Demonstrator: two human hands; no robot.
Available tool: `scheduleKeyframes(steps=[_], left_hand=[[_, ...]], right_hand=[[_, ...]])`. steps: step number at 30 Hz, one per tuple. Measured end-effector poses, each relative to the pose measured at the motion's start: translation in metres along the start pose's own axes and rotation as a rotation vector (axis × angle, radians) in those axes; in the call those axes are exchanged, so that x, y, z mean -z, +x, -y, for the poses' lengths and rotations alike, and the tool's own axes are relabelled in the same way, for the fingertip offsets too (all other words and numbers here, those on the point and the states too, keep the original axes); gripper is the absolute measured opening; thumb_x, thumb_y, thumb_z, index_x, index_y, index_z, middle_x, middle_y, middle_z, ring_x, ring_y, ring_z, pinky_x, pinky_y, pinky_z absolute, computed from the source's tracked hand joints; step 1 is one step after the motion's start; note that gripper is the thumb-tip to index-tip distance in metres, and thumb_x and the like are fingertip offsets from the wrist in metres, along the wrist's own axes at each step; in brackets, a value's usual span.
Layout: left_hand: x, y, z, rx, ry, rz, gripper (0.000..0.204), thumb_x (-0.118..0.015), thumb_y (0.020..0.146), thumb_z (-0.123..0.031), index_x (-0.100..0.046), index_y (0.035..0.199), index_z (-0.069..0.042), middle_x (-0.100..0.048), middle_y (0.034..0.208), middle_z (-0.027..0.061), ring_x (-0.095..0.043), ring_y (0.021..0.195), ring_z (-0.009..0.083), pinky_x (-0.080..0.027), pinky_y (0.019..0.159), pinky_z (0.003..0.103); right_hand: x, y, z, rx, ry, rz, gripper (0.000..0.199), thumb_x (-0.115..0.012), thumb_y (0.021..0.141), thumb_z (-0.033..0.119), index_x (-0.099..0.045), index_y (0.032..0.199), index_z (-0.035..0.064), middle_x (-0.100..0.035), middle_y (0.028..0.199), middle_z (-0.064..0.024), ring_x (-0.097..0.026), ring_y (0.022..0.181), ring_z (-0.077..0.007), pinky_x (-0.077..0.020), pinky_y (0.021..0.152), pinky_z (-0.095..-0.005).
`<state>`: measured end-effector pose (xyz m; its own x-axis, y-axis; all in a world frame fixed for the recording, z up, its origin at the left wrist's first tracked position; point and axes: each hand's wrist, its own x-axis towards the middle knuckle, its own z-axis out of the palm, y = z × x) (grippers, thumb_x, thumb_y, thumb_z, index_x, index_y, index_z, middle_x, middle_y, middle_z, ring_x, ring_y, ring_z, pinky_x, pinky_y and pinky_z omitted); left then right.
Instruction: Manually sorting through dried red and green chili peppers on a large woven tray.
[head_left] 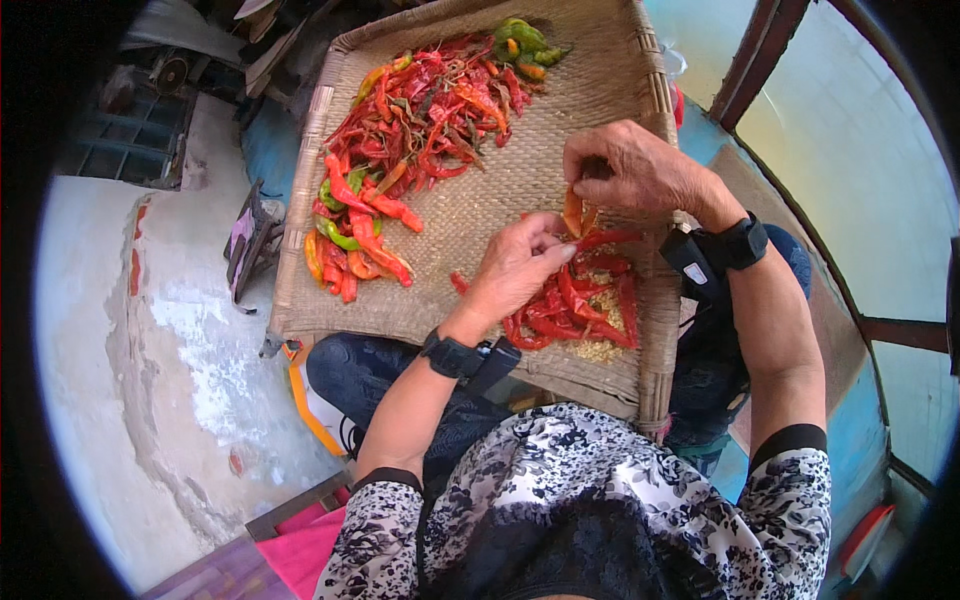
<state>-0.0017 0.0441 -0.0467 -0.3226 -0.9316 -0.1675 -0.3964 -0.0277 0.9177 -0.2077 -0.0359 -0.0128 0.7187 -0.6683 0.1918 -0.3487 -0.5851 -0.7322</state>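
Note:
Over the near right part of a woven tray (540, 130), my two hands meet at an orange chili pepper (573, 213) that looks split open. My right hand (640, 172) pinches its upper end with bent fingers. From below, my left hand (515, 265) closes thumb and fingertips on its lower end; the exact grip is partly hidden. Just under my hands lies a pile of opened red chili peppers (570, 310) with loose pale seeds (598, 350) among and beside them.
A large heap of wrinkled red peppers (420, 110) fills the tray's far left, with green peppers (525, 45) at the far edge. Smoother red, orange and green peppers (360, 230) lie at the left. The tray rests across my knees. A patchy wall (190, 300) stands left, window panes (850, 130) right.

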Motion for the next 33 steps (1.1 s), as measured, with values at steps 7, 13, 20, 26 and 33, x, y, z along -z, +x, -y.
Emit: scheduleKeyframes(steps=[7, 13, 20, 26, 33], left_hand=[[0.094, 0.039, -0.038, -0.213, -0.038, -0.339, 0.011, -0.061, 0.091, -0.012, -0.065, 0.099, -0.006, -0.065, 0.084, -0.0016, -0.058, 0.075, 0.0058, -0.048, 0.068, 0.022], [0.111, 0.072, -0.034, -0.327, 0.450, -0.538, 0.044, -0.063, 0.089, -0.032, -0.058, 0.119, 0.001, -0.067, 0.108, 0.0155, -0.064, 0.096, 0.0204, -0.051, 0.082, 0.032], [0.028, 0.035, -0.016, 0.032, 0.219, 0.080, 0.028, -0.060, 0.092, -0.024, -0.066, 0.105, 0.000, -0.067, 0.086, 0.0027, -0.058, 0.077, 0.0071, -0.048, 0.069, 0.023], [0.106, 0.069, -0.018, -0.092, 0.030, -0.431, 0.034, -0.060, 0.091, -0.027, -0.061, 0.110, 0.001, -0.065, 0.075, 0.0058, -0.060, 0.066, 0.0142, -0.048, 0.062, 0.029], [0.117, 0.062, 0.007, -0.162, 0.339, -0.557, 0.046, -0.065, 0.086, -0.027, -0.057, 0.124, -0.004, -0.069, 0.098, 0.0098, -0.065, 0.083, 0.0158, -0.052, 0.075, 0.030]], right_hand=[[0.002, -0.003, -0.019, -0.130, 0.025, -0.307, 0.016, -0.063, 0.078, 0.012, -0.061, 0.086, -0.0022, -0.064, 0.078, -0.0166, -0.064, 0.073, -0.0272, -0.0512, 0.068, -0.0361], [-0.001, 0.005, -0.014, -0.096, 0.105, -0.262, 0.016, -0.063, 0.080, 0.012, -0.060, 0.086, -0.0023, -0.063, 0.074, -0.0139, -0.063, 0.070, -0.0216, -0.0504, 0.066, -0.0336], [-0.005, 0.006, -0.010, -0.001, 0.130, -0.235, 0.016, -0.065, 0.081, 0.011, -0.062, 0.089, -0.0017, -0.063, 0.074, -0.0125, -0.063, 0.070, -0.0215, -0.0500, 0.064, -0.0341], [-0.011, 0.001, -0.016, -0.068, -0.073, -0.143, 0.019, -0.065, 0.079, 0.009, -0.062, 0.096, -0.0005, -0.065, 0.079, -0.0145, -0.065, 0.075, -0.0268, -0.0510, 0.066, -0.0362], [-0.030, 0.000, -0.002, -0.192, -0.245, 0.409, 0.020, -0.066, 0.074, 0.010, -0.064, 0.093, 0.0020, -0.065, 0.088, -0.0152, -0.062, 0.082, -0.0332, -0.0494, 0.073, -0.0411]])
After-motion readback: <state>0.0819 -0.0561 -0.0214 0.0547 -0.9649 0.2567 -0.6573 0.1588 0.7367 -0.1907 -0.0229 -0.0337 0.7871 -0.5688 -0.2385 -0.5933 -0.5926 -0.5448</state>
